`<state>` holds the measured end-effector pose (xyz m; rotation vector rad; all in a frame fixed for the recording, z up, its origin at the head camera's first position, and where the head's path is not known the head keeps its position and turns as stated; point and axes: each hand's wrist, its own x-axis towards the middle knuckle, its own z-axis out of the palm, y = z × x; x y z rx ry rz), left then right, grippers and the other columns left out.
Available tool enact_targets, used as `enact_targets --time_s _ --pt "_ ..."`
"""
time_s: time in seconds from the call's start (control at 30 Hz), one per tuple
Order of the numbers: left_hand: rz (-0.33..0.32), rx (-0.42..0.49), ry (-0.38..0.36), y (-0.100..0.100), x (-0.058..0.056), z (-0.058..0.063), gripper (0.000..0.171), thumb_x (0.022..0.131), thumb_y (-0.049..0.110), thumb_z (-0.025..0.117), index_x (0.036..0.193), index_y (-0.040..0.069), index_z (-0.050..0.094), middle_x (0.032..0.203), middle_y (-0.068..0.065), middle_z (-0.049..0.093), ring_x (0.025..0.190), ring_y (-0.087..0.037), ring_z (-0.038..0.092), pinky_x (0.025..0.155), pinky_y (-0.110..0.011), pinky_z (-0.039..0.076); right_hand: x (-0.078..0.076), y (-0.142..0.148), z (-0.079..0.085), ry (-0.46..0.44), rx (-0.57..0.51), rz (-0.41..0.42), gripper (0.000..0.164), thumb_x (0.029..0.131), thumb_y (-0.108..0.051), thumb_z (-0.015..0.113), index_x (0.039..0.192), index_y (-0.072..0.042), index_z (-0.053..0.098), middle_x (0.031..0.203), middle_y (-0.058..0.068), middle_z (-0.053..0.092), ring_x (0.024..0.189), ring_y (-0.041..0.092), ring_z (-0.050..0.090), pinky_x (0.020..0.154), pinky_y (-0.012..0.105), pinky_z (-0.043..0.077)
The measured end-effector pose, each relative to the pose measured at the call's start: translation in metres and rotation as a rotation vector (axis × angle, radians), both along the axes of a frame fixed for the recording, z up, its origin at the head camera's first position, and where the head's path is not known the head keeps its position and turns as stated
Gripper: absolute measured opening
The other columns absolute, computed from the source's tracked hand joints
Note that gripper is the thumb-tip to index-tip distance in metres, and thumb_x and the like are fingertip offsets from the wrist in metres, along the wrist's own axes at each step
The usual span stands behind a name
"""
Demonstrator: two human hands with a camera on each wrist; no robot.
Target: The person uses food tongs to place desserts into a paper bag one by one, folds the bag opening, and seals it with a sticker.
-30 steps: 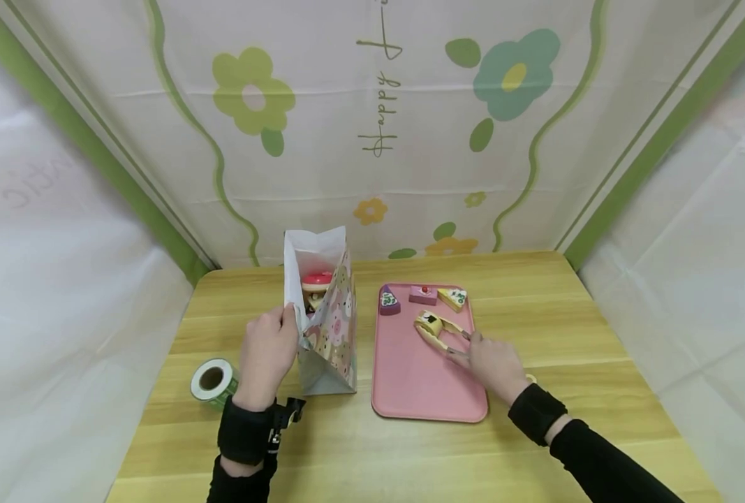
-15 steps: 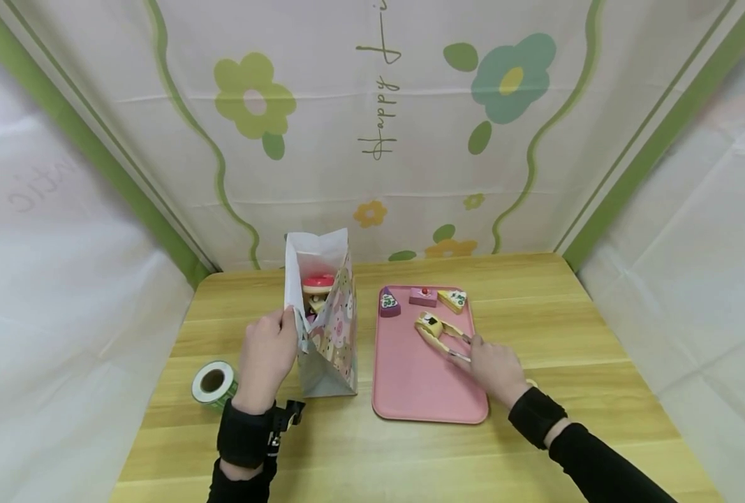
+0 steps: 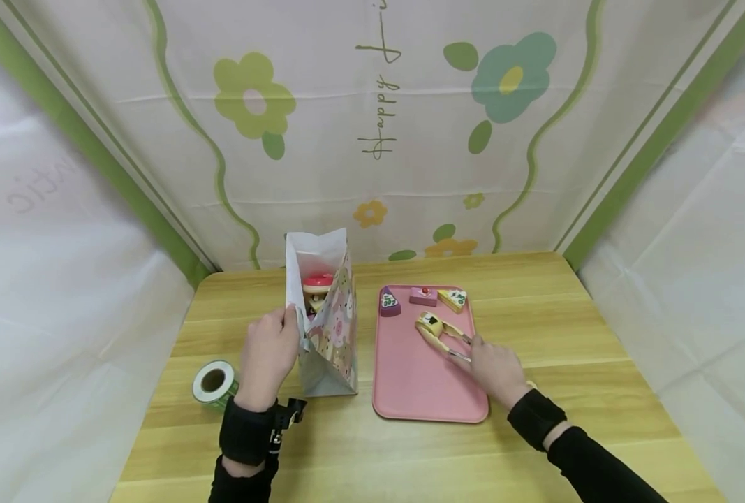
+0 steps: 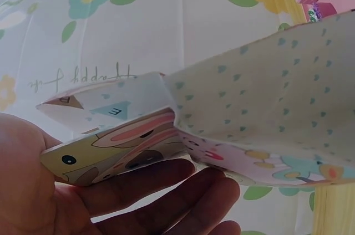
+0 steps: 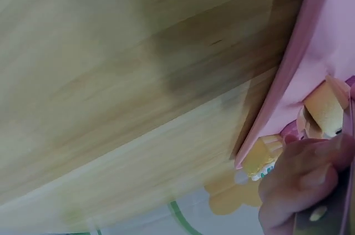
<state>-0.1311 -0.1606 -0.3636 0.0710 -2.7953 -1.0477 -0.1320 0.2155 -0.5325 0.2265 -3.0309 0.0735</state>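
Observation:
My left hand pinches the near left edge of a patterned paper bag, which stands upright with its mouth open. Inside the bag a toy with a red top shows. In the left wrist view the bag's printed side lies between thumb and fingers. My right hand grips a pair of tongs over the pink tray. Between the tongs' tips is a small yellow toy cake with a dark and white top; in the right wrist view this cake is partly hidden.
Along the tray's far edge lie a purple cake wedge, a pink cake block and a yellow cake wedge. A roll of green stickers stands left of my left hand. A patterned cloth hangs behind the table.
Almost nothing differs. The whole scene has shifted very slightly in the head view; both hands keep their hold on the bag and the tongs.

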Motion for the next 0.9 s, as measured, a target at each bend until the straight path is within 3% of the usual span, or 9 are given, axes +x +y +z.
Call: enact_targets --time_s 0.47,0.77,0.9 --pt "-0.007 -0.005 -0.004 0.001 0.000 0.003 0.048 0.106 0.030 0.037 0.067 0.008 0.051 0.057 -0.007 0.045 0.044 -0.021 0.042 0.041 -0.033 0.033 0.004 -0.010 0.011 -0.068 -0.100 -0.066 0.073 0.090 -0.070 0.050 0.092 0.002 0.057 0.059 0.007 0.048 0.049 0.022 0.053 0.040 0.037 0.040" --pt "-0.011 0.005 -0.011 0.000 0.001 0.002 0.047 0.107 0.029 0.037 0.069 0.007 0.054 0.055 -0.006 0.044 0.043 -0.021 0.041 0.041 -0.032 0.033 0.012 -0.016 0.018 -0.101 -0.168 -0.110 0.072 0.089 -0.073 0.047 0.087 -0.002 0.057 0.054 0.003 0.042 0.043 0.019 0.043 0.041 0.031 0.031" --pt "-0.013 0.002 -0.016 -0.001 0.002 0.003 0.047 0.107 0.030 0.036 0.071 0.007 0.055 0.056 -0.007 0.045 0.043 -0.021 0.041 0.042 -0.033 0.033 0.014 -0.019 0.020 -0.130 -0.205 -0.139 0.074 0.088 -0.076 0.044 0.089 -0.003 0.056 0.056 0.004 0.043 0.045 0.020 0.044 0.042 0.032 0.032"
